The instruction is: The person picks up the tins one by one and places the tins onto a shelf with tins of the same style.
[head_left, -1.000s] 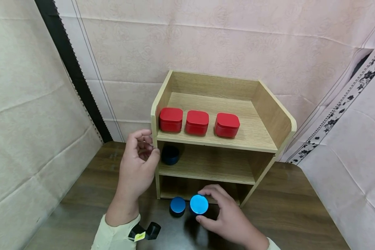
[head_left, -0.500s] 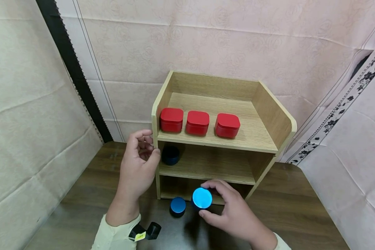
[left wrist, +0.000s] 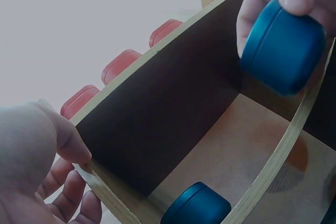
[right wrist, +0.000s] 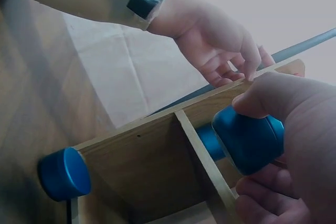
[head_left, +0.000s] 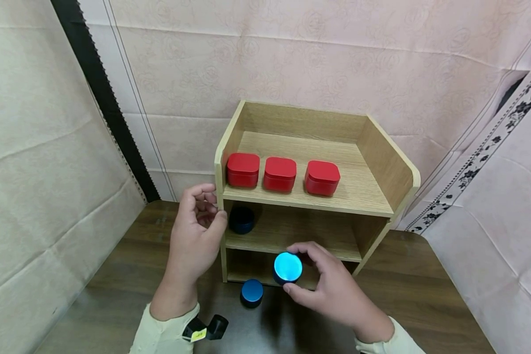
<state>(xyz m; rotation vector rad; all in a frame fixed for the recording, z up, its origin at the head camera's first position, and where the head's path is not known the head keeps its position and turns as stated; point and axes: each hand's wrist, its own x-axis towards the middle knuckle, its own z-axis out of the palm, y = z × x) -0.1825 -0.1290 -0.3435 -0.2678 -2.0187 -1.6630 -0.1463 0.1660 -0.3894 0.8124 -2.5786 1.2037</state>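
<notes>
My right hand (head_left: 325, 290) holds a blue round tin (head_left: 287, 268) between thumb and fingers, lifted in front of the wooden shelf's lower tiers. In the left wrist view this tin (left wrist: 286, 48) appears large at the upper right. At the shelf's left side, my left hand (head_left: 196, 231) grips the front edge of the side panel (left wrist: 107, 195), thumb at the edge and fingers bent outside it. A second blue tin (head_left: 241, 220) sits at the left end of the middle tier. Another blue tin (head_left: 251, 293) stands on the table before the shelf.
Three red square-cornered tins (head_left: 280, 174) stand in a row along the front of the top tier. The wooden shelf (head_left: 292, 250) has raised sides. Pale cloth (head_left: 292, 64) hangs behind and to both sides. The dark wooden table (head_left: 416, 305) lies beneath.
The right hand has raised the blue tin off the table and moved it up and slightly right, towards the middle tier. The left hand has stayed in place.
</notes>
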